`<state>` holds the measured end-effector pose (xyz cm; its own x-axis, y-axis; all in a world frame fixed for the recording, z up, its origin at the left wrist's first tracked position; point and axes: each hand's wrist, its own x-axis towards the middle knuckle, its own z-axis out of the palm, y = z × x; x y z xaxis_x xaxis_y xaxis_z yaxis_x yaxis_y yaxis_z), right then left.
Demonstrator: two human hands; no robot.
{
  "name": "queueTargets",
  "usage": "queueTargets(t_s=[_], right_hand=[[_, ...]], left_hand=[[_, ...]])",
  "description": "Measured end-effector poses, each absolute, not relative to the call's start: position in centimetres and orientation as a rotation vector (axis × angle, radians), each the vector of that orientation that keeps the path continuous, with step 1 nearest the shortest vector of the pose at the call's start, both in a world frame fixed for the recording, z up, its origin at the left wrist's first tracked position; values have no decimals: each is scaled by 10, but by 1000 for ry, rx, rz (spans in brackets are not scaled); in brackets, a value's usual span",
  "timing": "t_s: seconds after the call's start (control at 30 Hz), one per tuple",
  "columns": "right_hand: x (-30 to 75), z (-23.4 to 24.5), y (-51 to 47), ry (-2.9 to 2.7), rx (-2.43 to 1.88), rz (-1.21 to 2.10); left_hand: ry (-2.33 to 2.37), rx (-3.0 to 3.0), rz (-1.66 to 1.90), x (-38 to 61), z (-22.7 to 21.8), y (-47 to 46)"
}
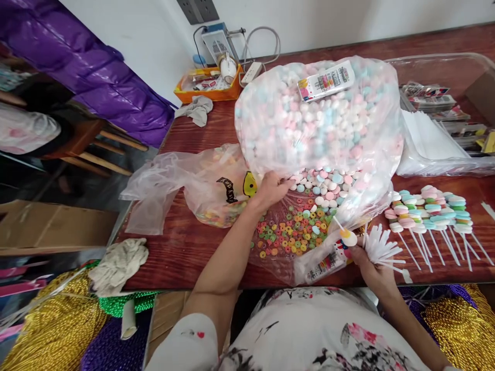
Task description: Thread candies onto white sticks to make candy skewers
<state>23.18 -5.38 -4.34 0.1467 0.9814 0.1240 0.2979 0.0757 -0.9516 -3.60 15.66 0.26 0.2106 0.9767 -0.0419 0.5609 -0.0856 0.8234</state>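
Observation:
My left hand is at the mouth of a big clear bag of pastel candies. Its fingers are bent together at the edge of the loose pink, white and blue candies; whatever they pinch is hidden. Just below lie colourful ring candies on clear plastic. At the table's front edge, my right hand is closed on a white candy stick bearing a white and yellow piece. A fanned bundle of white sticks shows beside that hand; whether it is gripped too, I cannot tell.
Finished-looking candy skewers lie in a row at right. Behind them stands a clear plastic bin with packets. A knotted bag and crumpled cloth lie left. An orange tray sits by the wall. Another person sits far left.

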Motion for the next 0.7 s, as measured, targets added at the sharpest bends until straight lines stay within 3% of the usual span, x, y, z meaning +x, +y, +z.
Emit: queueTargets(t_s=[0.2, 0.37, 0.57, 0.7], right_hand=[[227, -34, -50, -1500, -1366, 729], [230, -27, -58, -1523, -1395, 776], [219, -23, -50, -1534, -1357, 780], [209, -15, -43, -1576, -1312, 789]], left_hand=[[1323, 2309, 346, 2, 1, 155], [1250, 2606, 95, -25, -1, 127], [1285, 2541, 374, -46, 19, 142], [1416, 2612, 263, -14, 32, 213]])
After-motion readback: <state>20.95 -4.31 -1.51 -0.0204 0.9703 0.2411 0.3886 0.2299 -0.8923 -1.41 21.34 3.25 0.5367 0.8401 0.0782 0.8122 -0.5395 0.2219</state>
